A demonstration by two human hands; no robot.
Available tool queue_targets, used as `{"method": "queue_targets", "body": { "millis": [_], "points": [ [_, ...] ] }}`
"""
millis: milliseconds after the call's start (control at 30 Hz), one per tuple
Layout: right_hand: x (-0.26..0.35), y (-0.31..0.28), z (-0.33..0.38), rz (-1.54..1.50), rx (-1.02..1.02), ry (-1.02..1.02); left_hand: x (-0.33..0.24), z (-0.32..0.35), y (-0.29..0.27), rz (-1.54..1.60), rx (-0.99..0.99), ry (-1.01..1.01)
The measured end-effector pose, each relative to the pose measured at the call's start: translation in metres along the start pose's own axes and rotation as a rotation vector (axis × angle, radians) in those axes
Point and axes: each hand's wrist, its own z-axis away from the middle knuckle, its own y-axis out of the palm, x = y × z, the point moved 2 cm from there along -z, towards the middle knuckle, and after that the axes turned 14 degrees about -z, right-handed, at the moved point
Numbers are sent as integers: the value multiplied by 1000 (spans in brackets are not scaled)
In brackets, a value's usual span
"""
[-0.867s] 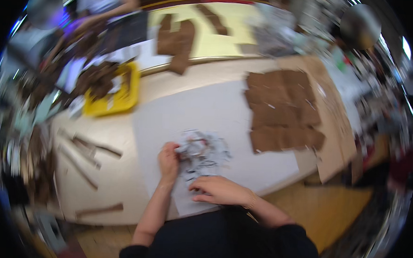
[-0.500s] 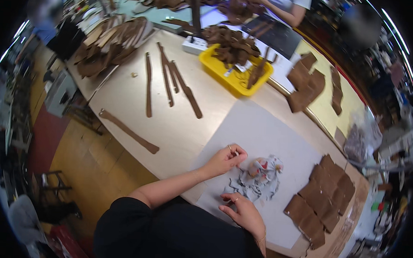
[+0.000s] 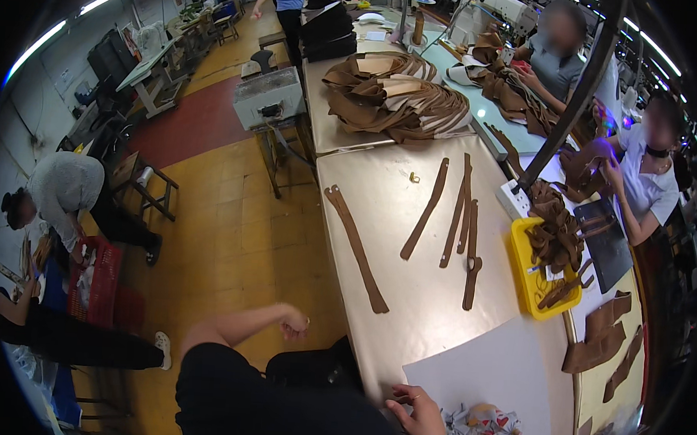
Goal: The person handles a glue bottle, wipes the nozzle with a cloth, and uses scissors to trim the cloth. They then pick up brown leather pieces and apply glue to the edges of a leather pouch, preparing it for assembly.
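Our left grip [image 3: 294,322] has swung off the table [image 3: 381,195], over the floor [image 3: 261,221], fingers curled; we cannot tell whether it holds anything. Our right grip [image 3: 419,420], half open and seemingly empty, sits just left of the crumpled grey pile [image 3: 471,429]. Beyond it we see brown strips [image 3: 427,210], then a brown bundle [image 3: 402,102].

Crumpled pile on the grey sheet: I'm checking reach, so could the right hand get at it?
Probably yes: the right hand is right beside the crumpled pile, with nothing visible in between.
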Motion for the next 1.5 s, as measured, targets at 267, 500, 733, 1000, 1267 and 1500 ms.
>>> {"method": "queue_targets", "body": {
  "millis": [267, 500, 733, 1000, 1267, 1500],
  "points": [
    [-31, 39, -65, 212, 73, -197, 31, -206, 101, -231, -434, -34],
    [-45, 51, -88, 395, -160, -204, 26, -241, 82, -587, 36, 145],
    [-50, 56, -104, 435, -302, -213, 22, -224, 82, -359, 55, 135],
    [-40, 63, -110, 413, -371, -252, 19, -227, 74, -300, 74, 168],
    [-21, 68, -110, 394, -409, -90, 20, -227, 68, -270, 68, 186],
    [-29, 69, -107, 430, -427, -113, 26, -228, 68, -276, 69, 185]
  ]
}}
